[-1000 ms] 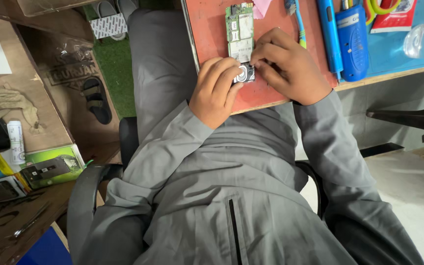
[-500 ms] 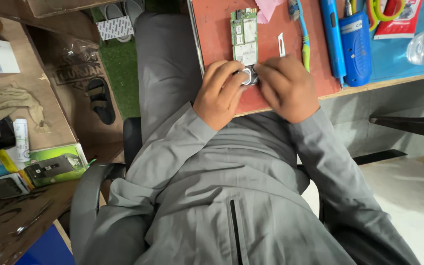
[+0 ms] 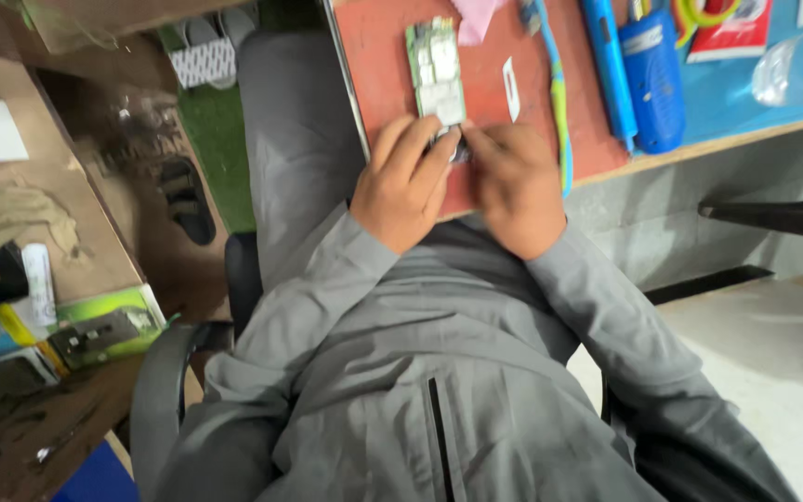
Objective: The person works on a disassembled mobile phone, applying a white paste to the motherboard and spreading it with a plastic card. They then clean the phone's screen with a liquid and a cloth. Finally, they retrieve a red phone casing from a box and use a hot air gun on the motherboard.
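The green circuit board [image 3: 437,67] lies on the red mat [image 3: 383,56], long axis running from the mat's near edge to its far edge; both the left hand [image 3: 406,186] and right hand [image 3: 510,186] pinch a small metal part [image 3: 457,149] at its near end, fingertips meeting there

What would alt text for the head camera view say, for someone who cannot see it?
Seen from above, a seated person in grey presses both hands, left hand and right hand, together on the near end of a green circuit board lying on a red work mat. Blue tools lie on the bench to the right.
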